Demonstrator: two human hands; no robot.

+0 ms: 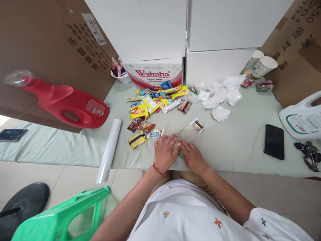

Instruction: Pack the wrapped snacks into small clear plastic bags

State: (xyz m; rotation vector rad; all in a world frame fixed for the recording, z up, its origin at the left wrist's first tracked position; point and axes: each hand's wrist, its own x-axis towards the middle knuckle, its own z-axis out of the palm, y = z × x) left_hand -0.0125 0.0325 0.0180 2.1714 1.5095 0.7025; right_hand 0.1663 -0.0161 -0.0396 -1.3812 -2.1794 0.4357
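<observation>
My left hand point(165, 153), with a red string bracelet at the wrist, rests near the table's front edge, fingers curled and closed. My right hand point(193, 157) meets it, its fingertips touching the left ones. A small bit of green shows between them; the rest is hidden under the fingers. Just beyond my left hand lies a white-and-blue wrapped snack point(155, 134), with a yellow snack packet point(137, 140) to its left. Brown cookie packets point(145, 126) lie behind these. A single wrapped cookie point(197, 125) sits beyond my right hand.
A pile of snack packets point(140, 110) lies before the Wahaha carton point(155, 73). Crumpled clear plastic bags point(220, 95) are beside it. A red jug point(72, 103) and white roll point(109, 150) stand left; a black phone point(274, 142), keys point(309, 155) and white jug point(302, 117) are right.
</observation>
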